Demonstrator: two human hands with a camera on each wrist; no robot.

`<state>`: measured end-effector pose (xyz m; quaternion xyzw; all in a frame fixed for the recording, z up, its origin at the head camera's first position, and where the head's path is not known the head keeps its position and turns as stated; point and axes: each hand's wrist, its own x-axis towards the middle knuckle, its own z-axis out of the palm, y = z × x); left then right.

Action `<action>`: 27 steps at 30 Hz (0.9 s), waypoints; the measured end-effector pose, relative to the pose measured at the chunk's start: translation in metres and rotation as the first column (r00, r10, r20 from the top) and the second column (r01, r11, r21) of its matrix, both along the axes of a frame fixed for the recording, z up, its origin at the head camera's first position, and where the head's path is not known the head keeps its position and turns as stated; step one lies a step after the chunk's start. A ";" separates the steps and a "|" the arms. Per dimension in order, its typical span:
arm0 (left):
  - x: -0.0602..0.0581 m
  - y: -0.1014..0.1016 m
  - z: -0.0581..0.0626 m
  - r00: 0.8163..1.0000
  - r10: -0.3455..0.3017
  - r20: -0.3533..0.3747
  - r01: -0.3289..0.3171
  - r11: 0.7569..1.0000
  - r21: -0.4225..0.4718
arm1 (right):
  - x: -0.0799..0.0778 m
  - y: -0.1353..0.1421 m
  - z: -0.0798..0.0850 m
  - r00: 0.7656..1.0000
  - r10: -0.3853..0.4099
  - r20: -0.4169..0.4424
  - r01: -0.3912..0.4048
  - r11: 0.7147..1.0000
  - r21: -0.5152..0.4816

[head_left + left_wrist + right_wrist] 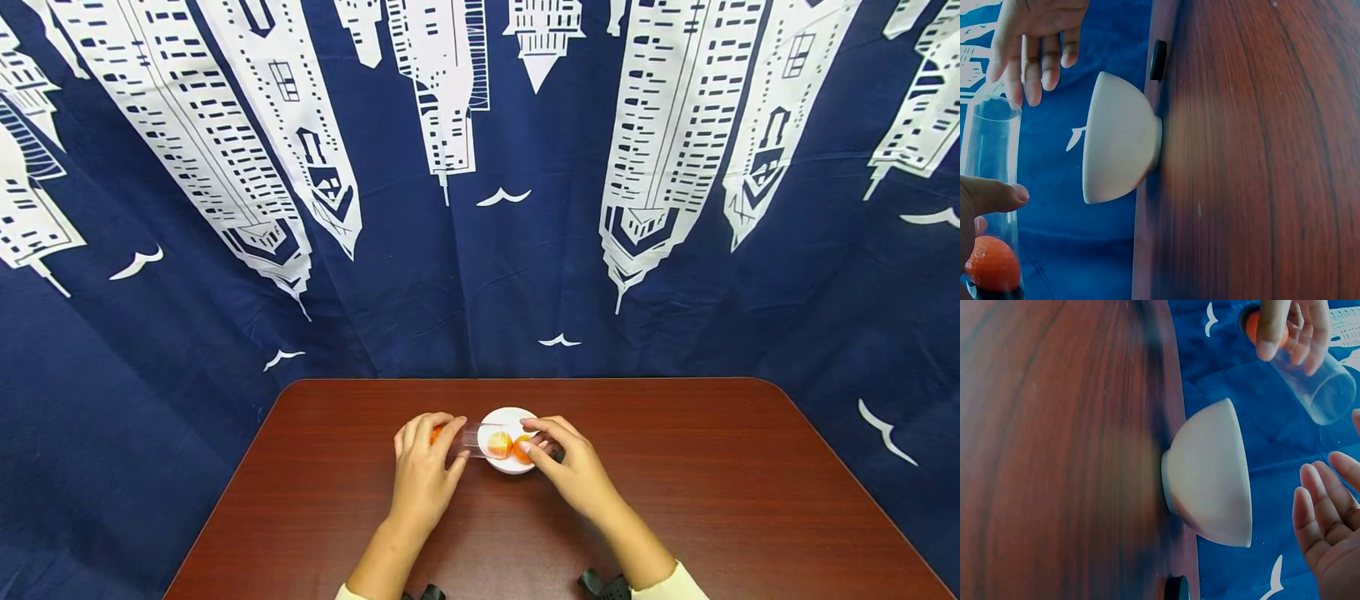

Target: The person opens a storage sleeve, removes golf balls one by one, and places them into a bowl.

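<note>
A: Start big. What is there?

B: A blue cloth (540, 250) with white buildings and birds hangs behind a reddish-brown table (690, 475).

A: And the hands?

B: Both are above the table. The left hand (425, 462) curls thumb and fingers round a tube (994, 147) near its base. The right hand (573, 467) is loosely open by the tube's mouth, fingers slightly bent, holding nothing.

A: Why so?

B: Gripping near the base leaves the mouth uncovered. The right hand seems placed to meet whatever might come out (my reading, not something visible).

A: Where is the tube, and what is it like?

B: It is in the air, on its side and roughly level, its mouth end over a white bowl (1119, 140). It is clear and smooth, with shiny streaks and a dark base. The bowl stands upright between the hands, probably for easy reach from either side.

A: Anything inside?

B: One orange ball (994, 262), faintly dimpled, at the tube's base end. Two more balls (518, 454) lie in the bowl; one shows paler through the tube.

A: And smallest?

B: A black disc (1158, 60) on the table, just beside the bowl on the right-hand side, perhaps put there to be out of the way.
</note>
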<state>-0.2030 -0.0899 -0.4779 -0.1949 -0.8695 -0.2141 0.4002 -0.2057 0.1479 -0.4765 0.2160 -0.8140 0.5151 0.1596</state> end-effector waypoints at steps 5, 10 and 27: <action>0.000 0.002 0.002 1.000 -0.017 -0.002 0.017 0.999 -0.032 | 0.004 -0.004 -0.001 0.999 0.032 0.002 -0.032 0.999 0.005; 0.001 0.003 0.002 0.999 -0.031 -0.010 0.030 0.998 -0.050 | 0.005 -0.006 -0.005 0.998 0.062 0.020 -0.062 0.998 0.005; 0.004 0.005 0.003 1.000 -0.032 -0.002 0.031 0.996 -0.083 | 0.008 -0.010 -0.006 0.994 0.091 0.061 -0.089 0.995 -0.035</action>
